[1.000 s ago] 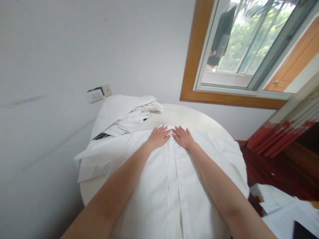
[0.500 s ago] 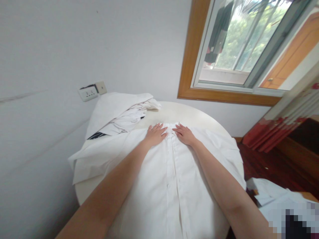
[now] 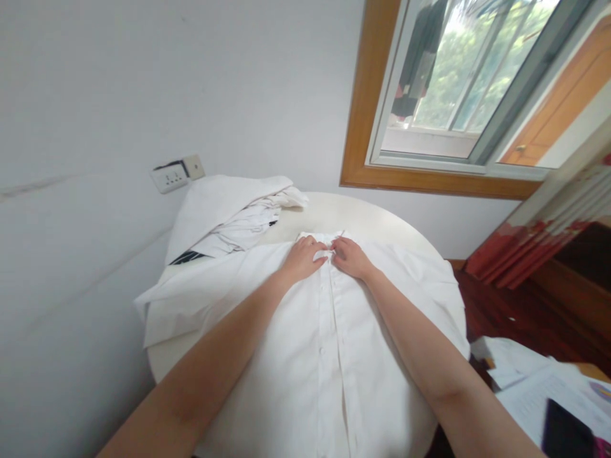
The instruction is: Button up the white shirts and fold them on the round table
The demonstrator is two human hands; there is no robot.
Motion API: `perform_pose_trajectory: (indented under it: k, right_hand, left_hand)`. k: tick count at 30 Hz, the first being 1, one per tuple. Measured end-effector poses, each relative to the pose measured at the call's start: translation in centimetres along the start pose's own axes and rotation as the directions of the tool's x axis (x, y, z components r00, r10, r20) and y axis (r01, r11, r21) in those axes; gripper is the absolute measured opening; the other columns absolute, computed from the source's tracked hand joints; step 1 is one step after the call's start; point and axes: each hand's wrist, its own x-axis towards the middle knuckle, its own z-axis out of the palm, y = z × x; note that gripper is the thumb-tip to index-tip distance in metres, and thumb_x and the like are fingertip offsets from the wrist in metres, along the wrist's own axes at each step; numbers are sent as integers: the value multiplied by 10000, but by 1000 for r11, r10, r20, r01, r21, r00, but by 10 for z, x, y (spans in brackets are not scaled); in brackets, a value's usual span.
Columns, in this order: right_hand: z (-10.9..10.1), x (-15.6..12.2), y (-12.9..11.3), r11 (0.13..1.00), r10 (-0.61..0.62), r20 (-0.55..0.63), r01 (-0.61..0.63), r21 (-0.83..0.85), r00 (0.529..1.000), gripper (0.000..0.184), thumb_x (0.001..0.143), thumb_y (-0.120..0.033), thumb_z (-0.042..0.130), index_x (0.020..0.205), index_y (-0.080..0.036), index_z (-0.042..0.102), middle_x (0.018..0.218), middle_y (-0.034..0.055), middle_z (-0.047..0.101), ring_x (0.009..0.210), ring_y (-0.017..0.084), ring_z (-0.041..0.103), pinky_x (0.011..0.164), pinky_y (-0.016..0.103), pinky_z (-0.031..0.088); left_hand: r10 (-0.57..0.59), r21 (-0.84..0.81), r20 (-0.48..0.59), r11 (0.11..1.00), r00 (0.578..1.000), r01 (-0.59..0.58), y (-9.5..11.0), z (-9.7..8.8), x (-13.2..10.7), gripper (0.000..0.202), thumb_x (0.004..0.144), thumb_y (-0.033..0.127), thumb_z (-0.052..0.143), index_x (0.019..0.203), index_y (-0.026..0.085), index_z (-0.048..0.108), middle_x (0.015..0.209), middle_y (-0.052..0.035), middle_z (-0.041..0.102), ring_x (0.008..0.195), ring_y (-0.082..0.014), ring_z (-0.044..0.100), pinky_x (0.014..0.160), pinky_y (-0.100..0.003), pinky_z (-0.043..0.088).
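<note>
Over the round cream bench [image 3: 344, 213] lies a white button-front fabric shirt [image 3: 329, 356] — its collar end pinched by the left hand [image 3: 305, 257] and the right hand [image 3: 351, 257], fingers curled.

Count: 2 hands in view, left hand [image 3: 301, 257] and right hand [image 3: 351, 257], both one person's. 1 white shirt [image 3: 334, 343] spread flat. 1 round table [image 3: 344, 213]. 1 pile of white garments [image 3: 229, 213] far left, number of pieces can't be told. 2 wall plates: 1 socket [image 3: 165, 179], 1 smaller plate [image 3: 193, 166]. 1 window [image 3: 458, 95], 1 dark garment [image 3: 415, 63] hanging outside it. Near right: several paper sheets [image 3: 525, 388], overlapping, exact number unclear, plus 1 dark flat object [image 3: 563, 436].
</note>
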Motion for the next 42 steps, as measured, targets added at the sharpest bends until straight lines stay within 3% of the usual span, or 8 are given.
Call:
perform_pose_trajectory:
  k: [9,14,20,25,29,33,37,42]
  right_hand:
    - [1,1,13,943,158,-132,-110,313,979,191,726,-207,497,897,-186,578,1065,66,651,1048,193,565,977,344,401]
    - [0,1,15,878,265,-90,-202,435,960,199,725,-204,471,879,-189,595,1029,41,679,1001,188,596,936,346,438]
    - [-1,0,12,938,205,-106,-165,305,973,256,698,-120,452,819,-204,662,1116,51,639,1120,190,548,1021,356,379]
    - [-16,3,2,981,193,-267,-180,75,944,232,730,-103,493,768,-188,706,1103,98,556,1097,215,503,987,342,373]
    - [-26,9,-11,976,216,-99,-218,-2,971,259,738,-97,486,783,-194,722,874,67,581,853,181,545,798,274,421]
    - [-17,11,-17,914,377,64,-382,139,924,260,718,-110,485,817,-192,711,681,6,612,666,141,555,658,225,421]
    - [-4,3,-13,864,399,82,-405,298,913,301,748,-146,461,923,-183,703,731,4,683,695,147,608,687,232,461]
    - [4,-6,-12,809,442,19,-407,424,897,326,793,-170,413,1015,-198,649,836,13,716,776,147,658,773,256,495]
  left_hand:
    - [-28,-43,-8,999,1000,27,-2,4,-5,206,846,203,539,1052,189,536,981,-51,548,929,-186,544,860,-323,466]
    - [-12,58,34,998,999,10,6,-3,-6,218,854,166,484,1040,237,574,1025,-52,524,1014,-197,532,912,-325,451]
    - [22,122,87,992,996,-32,11,-4,-6,274,829,90,451,990,242,613,1012,-50,537,1017,-192,537,887,-311,459]
    - [-4,170,127,985,992,-18,13,-5,-4,243,864,117,440,968,193,647,967,-60,587,918,-188,584,835,-308,471]
    - [-67,192,104,980,992,46,13,-4,-3,226,881,176,473,963,169,684,938,-79,604,948,-206,593,848,-309,469]
    - [-149,34,99,989,984,147,13,0,1,229,892,232,495,963,164,701,947,-76,612,874,-173,614,829,-276,481]
    - [-289,-77,146,950,946,302,15,4,9,205,864,214,539,981,177,705,990,-70,613,856,-154,630,816,-255,485]
    - [-363,25,156,931,919,363,29,10,11,229,857,283,580,1033,166,669,1058,-99,603,951,-205,623,847,-302,480]
